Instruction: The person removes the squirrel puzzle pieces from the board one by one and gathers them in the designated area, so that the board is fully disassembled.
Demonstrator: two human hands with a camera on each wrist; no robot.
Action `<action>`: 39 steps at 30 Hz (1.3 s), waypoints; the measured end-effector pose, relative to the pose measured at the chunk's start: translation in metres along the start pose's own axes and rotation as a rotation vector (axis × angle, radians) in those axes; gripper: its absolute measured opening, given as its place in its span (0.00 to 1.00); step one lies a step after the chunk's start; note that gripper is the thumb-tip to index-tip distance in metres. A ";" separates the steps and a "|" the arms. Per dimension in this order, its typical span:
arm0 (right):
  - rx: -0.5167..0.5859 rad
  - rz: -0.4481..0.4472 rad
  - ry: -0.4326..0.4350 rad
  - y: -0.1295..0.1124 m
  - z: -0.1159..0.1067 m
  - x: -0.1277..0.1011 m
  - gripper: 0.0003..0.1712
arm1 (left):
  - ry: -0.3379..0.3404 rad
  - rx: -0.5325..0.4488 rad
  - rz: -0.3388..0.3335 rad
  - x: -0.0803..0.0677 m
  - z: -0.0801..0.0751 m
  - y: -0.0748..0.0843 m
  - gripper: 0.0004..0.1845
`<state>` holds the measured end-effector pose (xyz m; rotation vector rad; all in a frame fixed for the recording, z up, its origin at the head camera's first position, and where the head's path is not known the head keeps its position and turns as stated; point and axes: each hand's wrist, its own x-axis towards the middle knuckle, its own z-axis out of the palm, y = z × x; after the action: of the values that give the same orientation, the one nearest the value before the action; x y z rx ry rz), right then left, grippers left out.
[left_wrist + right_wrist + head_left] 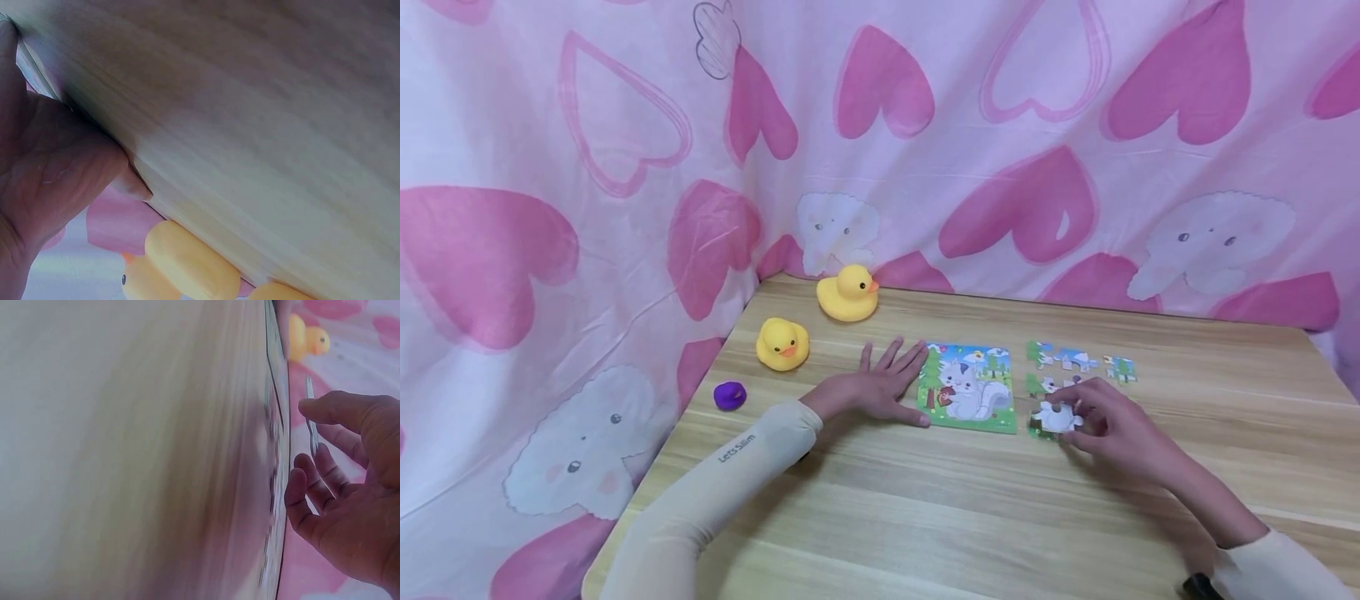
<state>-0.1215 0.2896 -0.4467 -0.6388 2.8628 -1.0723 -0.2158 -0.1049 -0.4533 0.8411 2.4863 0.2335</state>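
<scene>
A small picture board [968,387] showing a white cat lies flat on the wooden table [925,500]. My left hand [880,385] rests flat beside its left edge, fingers straight and spread, fingertips touching the board. Loose jigsaw pieces [1078,360] lie to the right of the board. My right hand [1105,421] pinches one white puzzle piece [1056,417] between thumb and fingers just above the table. In the right wrist view the thin piece [312,425] sits edge-on between thumb and fingers.
Two yellow rubber ducks [848,292] [782,343] and a purple blob [730,395] sit at the table's far left. A pink heart-print cloth [880,150] hangs behind and to the left. The near half of the table is bare wood.
</scene>
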 end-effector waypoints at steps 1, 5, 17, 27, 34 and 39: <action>-0.012 0.004 0.005 0.003 -0.003 -0.004 0.30 | -0.002 -0.001 -0.002 0.000 0.000 0.000 0.67; -0.060 0.023 0.027 0.015 -0.012 -0.017 0.29 | -0.005 0.004 -0.003 -0.001 -0.001 0.001 0.67; -0.080 0.000 -0.017 0.032 -0.017 -0.026 0.29 | 0.002 -0.004 -0.003 -0.002 -0.003 0.000 0.66; -0.118 0.042 -0.086 0.032 -0.017 -0.023 0.27 | -0.003 -0.011 -0.005 0.000 0.000 0.000 0.67; -0.152 -0.022 -0.050 0.023 -0.017 -0.021 0.32 | 0.004 -0.010 0.001 0.000 0.000 0.001 0.67; -0.187 -0.063 -0.024 0.007 -0.012 -0.014 0.31 | 0.004 -0.010 -0.001 0.001 0.001 0.000 0.67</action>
<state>-0.1129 0.3073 -0.4439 -0.7504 2.9646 -0.8023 -0.2155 -0.1043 -0.4540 0.8361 2.4867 0.2476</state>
